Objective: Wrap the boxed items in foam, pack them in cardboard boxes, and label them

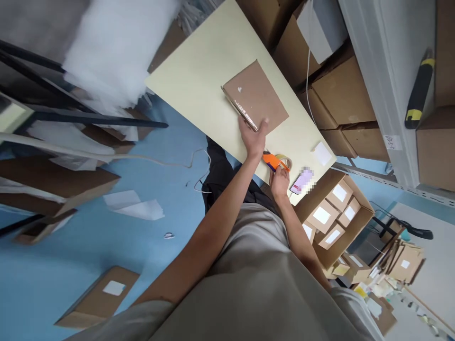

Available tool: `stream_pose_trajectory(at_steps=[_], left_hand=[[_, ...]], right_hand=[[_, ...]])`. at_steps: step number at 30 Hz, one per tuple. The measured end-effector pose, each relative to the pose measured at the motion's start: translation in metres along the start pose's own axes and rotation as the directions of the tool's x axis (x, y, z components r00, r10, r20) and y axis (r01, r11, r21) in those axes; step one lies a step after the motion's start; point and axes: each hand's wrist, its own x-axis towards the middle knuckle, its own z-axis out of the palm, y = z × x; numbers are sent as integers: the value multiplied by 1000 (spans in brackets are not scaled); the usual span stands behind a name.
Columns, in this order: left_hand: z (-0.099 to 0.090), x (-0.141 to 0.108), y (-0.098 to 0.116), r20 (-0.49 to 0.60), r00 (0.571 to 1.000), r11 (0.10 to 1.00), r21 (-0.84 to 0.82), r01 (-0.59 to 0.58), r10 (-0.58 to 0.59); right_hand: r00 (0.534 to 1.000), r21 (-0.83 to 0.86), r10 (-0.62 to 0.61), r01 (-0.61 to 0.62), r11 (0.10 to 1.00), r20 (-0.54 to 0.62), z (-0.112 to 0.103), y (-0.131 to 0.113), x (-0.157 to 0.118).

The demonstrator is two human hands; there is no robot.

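Note:
A flat brown cardboard box (258,97) rests on the pale yellow table (199,71), with a strip of shiny tape along its near left edge. My left hand (253,137) grips the box at its near corner, thumb on top and fingers along the taped side. Closer to my body, my right hand (279,183) is closed around an orange tape dispenser (272,160) that carries a roll of tape (284,161). The dispenser's front end lies close to my left wrist. My right fingers are partly hidden behind the handle.
A phone (301,181) and a white paper (322,153) lie on the table at right. Beside it stands a large carton (360,201) of labelled boxes. Shelving (384,94) with cartons and a box cutter (419,90) borders the right. A labelled box (99,296) sits on the blue floor.

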Motion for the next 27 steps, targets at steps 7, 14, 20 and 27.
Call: stream_pose_trajectory(at_steps=[7, 14, 20, 27], left_hand=[[-26, 34, 23, 144, 989, 988, 140, -59, 39], [-43, 50, -3, 181, 982, 975, 220, 16, -57], [-48, 53, -24, 176, 980, 980, 187, 63, -97], [-53, 57, -26, 209, 974, 976, 211, 48, -93]], right_hand=[[993, 21, -67, 65, 998, 100, -5, -40, -10], [985, 115, -98, 82, 990, 142, -16, -67, -7], [979, 45, -91, 84, 995, 185, -32, -24, -14], [965, -118, 43, -13, 993, 258, -72, 66, 4]])
